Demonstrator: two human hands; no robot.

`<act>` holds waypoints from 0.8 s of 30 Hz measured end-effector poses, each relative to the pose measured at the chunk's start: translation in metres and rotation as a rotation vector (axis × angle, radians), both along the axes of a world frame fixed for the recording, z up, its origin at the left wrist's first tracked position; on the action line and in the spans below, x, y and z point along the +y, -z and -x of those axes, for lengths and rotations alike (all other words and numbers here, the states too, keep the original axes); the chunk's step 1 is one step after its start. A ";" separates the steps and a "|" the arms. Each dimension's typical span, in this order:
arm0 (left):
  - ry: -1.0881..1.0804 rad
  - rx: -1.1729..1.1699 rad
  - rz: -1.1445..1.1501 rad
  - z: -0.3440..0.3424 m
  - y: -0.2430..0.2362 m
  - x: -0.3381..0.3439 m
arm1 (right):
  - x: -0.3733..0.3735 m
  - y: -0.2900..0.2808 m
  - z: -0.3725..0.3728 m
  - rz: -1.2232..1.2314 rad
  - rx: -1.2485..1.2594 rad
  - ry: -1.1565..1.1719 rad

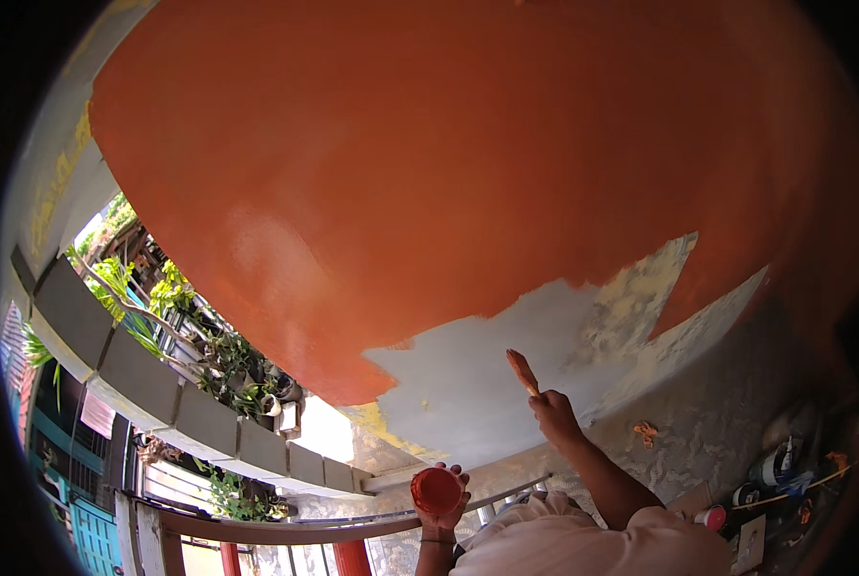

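A broad wall point(468, 384) fills most of the view, coated orange over its larger part, with a jagged grey and yellowish patch low in the middle. In front of that patch my right hand point(554, 420) is closed around the handle of a paintbrush point(520, 369), its bristles coloured orange and pointing up and left. The brush tip appears over the grey area; whether it touches the wall I cannot tell. Lower and to the left, my left hand point(445, 521) grips a round cup of orange-red paint point(437, 490), its fingers wrapped round the side.
A grey block ledge point(142, 374) curves along the left, with potted plants point(223, 355) beyond it. At the lower left stands a brown railing point(286, 531) with red posts. Tools, a pink-lidded container point(712, 518) and an orange-stained rag point(645, 433) lie at the lower right.
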State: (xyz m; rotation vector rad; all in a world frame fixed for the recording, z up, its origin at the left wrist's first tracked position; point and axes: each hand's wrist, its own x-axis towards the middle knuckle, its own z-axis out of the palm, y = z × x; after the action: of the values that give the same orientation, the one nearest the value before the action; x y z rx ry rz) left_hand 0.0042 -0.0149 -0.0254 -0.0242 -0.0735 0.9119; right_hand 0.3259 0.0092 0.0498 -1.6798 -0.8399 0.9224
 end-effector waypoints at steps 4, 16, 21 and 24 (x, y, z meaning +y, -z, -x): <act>0.019 0.008 0.005 -0.002 -0.003 -0.001 | -0.018 -0.002 -0.041 -0.103 -0.154 0.191; 0.036 0.057 -0.016 -0.012 -0.022 0.007 | 0.038 -0.354 -0.215 -0.724 -0.701 0.591; -0.003 0.075 -0.022 -0.008 -0.016 0.012 | 0.067 -0.397 -0.292 -0.550 -0.891 0.477; 0.003 0.031 -0.012 -0.014 -0.017 0.018 | 0.071 -0.310 -0.281 -0.441 -1.010 0.396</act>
State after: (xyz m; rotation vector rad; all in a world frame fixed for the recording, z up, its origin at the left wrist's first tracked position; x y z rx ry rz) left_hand 0.0179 0.0029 -0.0084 0.0008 -0.0495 0.9088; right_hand 0.6073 0.0798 0.3601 -1.7700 -1.1725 -0.4392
